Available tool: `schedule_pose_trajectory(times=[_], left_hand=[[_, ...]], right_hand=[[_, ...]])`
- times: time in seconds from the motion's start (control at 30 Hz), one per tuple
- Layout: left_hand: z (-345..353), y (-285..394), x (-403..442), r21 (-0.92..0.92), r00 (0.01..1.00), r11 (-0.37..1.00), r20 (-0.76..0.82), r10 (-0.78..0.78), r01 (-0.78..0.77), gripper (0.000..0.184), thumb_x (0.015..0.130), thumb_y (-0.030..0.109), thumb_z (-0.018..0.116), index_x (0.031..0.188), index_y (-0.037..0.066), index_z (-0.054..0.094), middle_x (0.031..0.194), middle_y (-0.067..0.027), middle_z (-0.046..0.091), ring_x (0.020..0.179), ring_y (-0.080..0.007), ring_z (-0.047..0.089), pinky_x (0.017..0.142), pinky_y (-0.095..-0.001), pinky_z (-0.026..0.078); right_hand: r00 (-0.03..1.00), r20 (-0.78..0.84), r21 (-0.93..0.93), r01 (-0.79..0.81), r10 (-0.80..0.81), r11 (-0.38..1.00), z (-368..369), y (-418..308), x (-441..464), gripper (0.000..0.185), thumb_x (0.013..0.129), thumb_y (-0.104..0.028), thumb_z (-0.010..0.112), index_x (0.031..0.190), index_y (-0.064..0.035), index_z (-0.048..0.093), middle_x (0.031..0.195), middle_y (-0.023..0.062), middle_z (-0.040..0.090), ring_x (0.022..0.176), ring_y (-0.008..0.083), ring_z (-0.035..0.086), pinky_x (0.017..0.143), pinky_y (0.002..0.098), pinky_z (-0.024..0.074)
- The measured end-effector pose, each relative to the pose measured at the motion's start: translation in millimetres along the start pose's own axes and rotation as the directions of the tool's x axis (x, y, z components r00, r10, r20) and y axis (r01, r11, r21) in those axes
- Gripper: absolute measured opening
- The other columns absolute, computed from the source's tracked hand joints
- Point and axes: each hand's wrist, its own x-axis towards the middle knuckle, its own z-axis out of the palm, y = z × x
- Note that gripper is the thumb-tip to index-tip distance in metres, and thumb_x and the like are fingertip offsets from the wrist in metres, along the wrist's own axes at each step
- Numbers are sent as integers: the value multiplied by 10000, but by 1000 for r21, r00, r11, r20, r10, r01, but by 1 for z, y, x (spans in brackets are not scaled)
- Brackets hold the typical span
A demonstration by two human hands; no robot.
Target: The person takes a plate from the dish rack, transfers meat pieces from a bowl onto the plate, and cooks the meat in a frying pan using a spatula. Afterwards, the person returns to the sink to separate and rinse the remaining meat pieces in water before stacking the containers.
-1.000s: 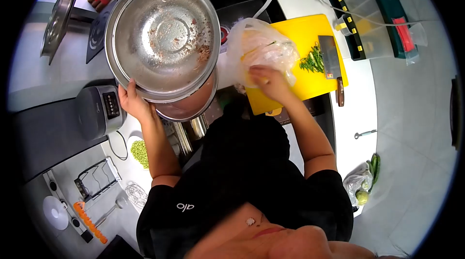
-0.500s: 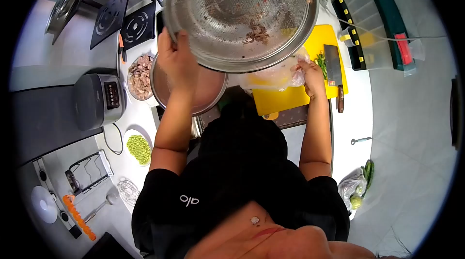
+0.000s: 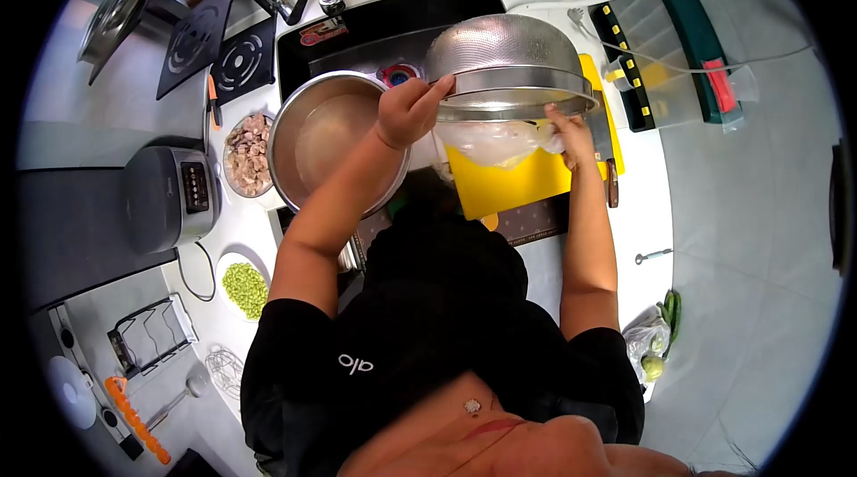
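A round metal strainer (image 3: pixel 509 44) is tipped on its side over the sink's right part, its perforated underside facing away from me and its mouth towards me. My left hand (image 3: pixel 415 109) is closed on the left of its rim. Below that rim hangs a clear plastic bag (image 3: pixel 491 145), partly over the yellow cutting board (image 3: pixel 486 187). Pinching the bag, my right hand (image 3: pixel 573 138) is close against the rim's right end. What lies inside the strainer and the bag's mouth is hidden. Under my left forearm stands a metal pot (image 3: pixel 308 133) of cloudy liquid.
A cleaver (image 3: pixel 612 182) lies at the board's right edge. Left of the pot sit a bowl of cut meat (image 3: pixel 248 156), a plate of green beans (image 3: pixel 243 290) and a rice cooker (image 3: pixel 174 196). The faucet (image 3: pixel 330 2) overhangs the black sink (image 3: pixel 375 35).
The strainer has come down towards me and tipped from showing its inside, with scraps, to showing its underside. My left hand moved right with it; the bag now hangs beneath the rim.
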Motion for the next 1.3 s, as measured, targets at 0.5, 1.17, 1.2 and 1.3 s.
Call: schedule_pose_trajectory(times=[0.5, 1.17, 1.2, 1.3], left_hand=[[-3, -6, -11, 110, 906, 986, 417, 71, -128, 110, 645, 99, 584, 643, 103, 474, 674, -37, 484, 562, -179, 539, 470, -253, 439], [148, -70, -46, 347, -13, 175, 479, -878, 921, 292, 772, 210, 582, 1018, 56, 619, 984, -148, 630, 935, -294, 599, 809, -354, 466], [138, -73, -33, 263, -75, 56, 463, -883, 963, 274, 772, 187, 577, 1006, 52, 624, 965, -142, 634, 915, -282, 606, 786, -340, 472], [106, -86, -8, 124, -63, -11, 423, -904, 992, 226, 764, 122, 568, 965, 44, 636, 900, -117, 640, 846, -237, 622, 716, -300, 484]], right_hand=[[668, 292, -701, 636, -685, 322, -42, 59, 7, 227, 699, -27, 573, 916, 37, 592, 796, 203, 620, 790, 346, 619, 653, 352, 483], [774, -97, -639, 434, -626, 635, -53, 49, 32, 216, 839, -137, 541, 906, 58, 605, 741, 166, 636, 635, 202, 612, 608, 316, 473], [833, -81, -619, 388, -547, 683, -57, 41, 35, 209, 844, -129, 534, 902, 59, 602, 718, 151, 627, 595, 188, 598, 567, 310, 469], [906, -10, -476, 368, -423, 799, -47, 14, 44, 169, 858, -84, 497, 881, 54, 592, 621, 91, 573, 451, 134, 539, 407, 285, 443]])
